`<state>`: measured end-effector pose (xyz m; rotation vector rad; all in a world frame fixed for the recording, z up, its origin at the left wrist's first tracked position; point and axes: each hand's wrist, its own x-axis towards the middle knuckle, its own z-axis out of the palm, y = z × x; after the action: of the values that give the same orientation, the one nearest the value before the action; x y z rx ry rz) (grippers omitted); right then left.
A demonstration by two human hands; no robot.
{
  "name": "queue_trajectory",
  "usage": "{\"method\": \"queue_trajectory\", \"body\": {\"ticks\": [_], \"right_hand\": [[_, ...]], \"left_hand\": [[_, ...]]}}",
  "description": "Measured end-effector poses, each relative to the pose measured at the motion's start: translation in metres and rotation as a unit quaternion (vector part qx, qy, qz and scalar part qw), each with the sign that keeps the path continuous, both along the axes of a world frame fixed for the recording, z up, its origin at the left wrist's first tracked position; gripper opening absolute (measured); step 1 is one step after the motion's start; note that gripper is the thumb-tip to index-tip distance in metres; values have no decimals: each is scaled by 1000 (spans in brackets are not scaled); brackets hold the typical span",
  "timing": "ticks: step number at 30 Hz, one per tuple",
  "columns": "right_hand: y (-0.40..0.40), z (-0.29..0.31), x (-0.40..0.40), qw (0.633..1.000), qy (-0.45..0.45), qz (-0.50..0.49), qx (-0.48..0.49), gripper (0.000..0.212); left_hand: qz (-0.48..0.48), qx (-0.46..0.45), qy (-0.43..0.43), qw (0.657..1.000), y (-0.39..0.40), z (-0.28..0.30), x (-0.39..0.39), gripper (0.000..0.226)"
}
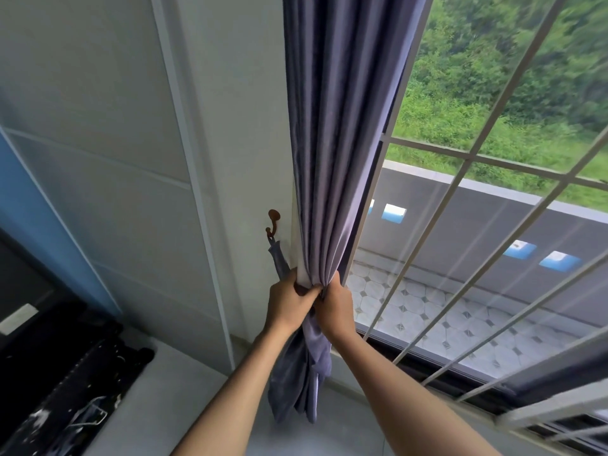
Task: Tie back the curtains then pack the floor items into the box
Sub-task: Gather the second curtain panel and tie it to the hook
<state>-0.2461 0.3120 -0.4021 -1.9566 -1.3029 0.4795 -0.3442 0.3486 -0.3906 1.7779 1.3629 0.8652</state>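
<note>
A grey-purple curtain (pixel 332 143) hangs gathered into a narrow bunch beside the window (pixel 493 225), against a pale wall (pixel 240 126). The left hand (pixel 289 302) and the right hand (pixel 335 307) grip the bunch side by side, touching each other, fingers curled round the cloth. Below the hands the curtain falls in loose folds to the sill. On the wall just left of the curtain sits a brown hook (pixel 273 222), with a strap of the same cloth (pixel 279 261) hanging from it down to the left hand. White bars (pixel 460 205) cross the window.
</note>
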Motion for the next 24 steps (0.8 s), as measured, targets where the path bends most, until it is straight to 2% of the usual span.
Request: {"method": "queue_trajectory", "body": {"ticks": [4, 8, 12, 16, 18, 24], "right_hand": [[0, 1, -3, 1000, 8, 4, 16, 17], [0, -2, -2, 997, 67, -19, 45, 14], [-2, -1, -1, 995, 60, -48, 63, 12], [-2, -3, 0, 993, 59, -85, 56, 26], [0, -11, 4, 993, 68, -95, 32, 27], [4, -17, 7, 994, 99, -43, 30, 18]], "left_hand": [[-36, 1, -33, 999, -4, 1, -4, 37], [-4, 33, -24, 999, -8, 0, 0, 49], [26, 67, -14, 997, -12, 2, 9, 41], [35, 85, -2, 996, -14, 2, 18, 42], [35, 84, 5, 996, -12, 1, 20, 42], [58, 47, -6, 997, -10, 4, 27, 29]]}}
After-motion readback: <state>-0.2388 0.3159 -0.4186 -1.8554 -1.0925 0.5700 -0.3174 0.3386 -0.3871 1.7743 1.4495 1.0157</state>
